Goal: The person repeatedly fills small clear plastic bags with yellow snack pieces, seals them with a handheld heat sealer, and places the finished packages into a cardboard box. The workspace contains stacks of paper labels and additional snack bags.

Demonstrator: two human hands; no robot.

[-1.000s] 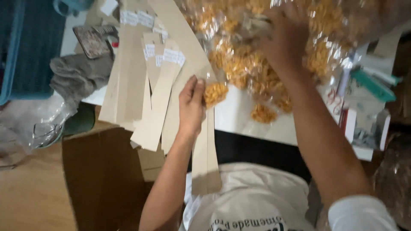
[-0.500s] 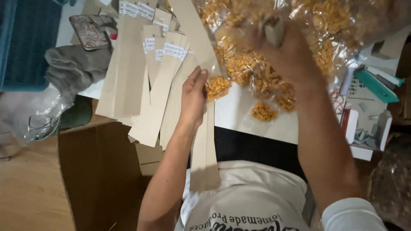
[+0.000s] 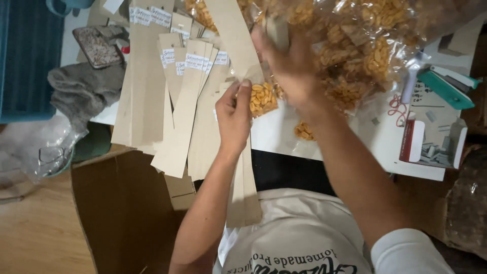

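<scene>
At the edge of the white counter [image 3: 324, 147], the left hand [image 3: 234, 119] pinches the top of a small clear packet of golden snack pieces [image 3: 264, 99], thumb and fingers closed on its mouth so the packet hangs upright with the contents settled at the bottom. The right hand [image 3: 291, 66] is raised just above and beside it, pressed against a large clear bag of the same snack [image 3: 365, 45]; motion blur hides its fingers, so whether it grips the bag or only steadies it cannot be told. A long narrow kraft-paper sleeve [image 3: 243, 193] lies under the left wrist and overhangs the counter toward the person's lap. More kraft sleeves with white labels [image 3: 182, 76] fan out to the left, crowding the space beside the left hand. A few loose snack pieces [image 3: 304, 131] lie on the counter below the big bag. Farther left are a grey cloth [image 3: 83, 91] and an open cardboard box [image 3: 122, 208] on the floor; to the right sit a teal stapler [image 3: 446, 87] and a small box of staples [image 3: 431, 142].
</scene>
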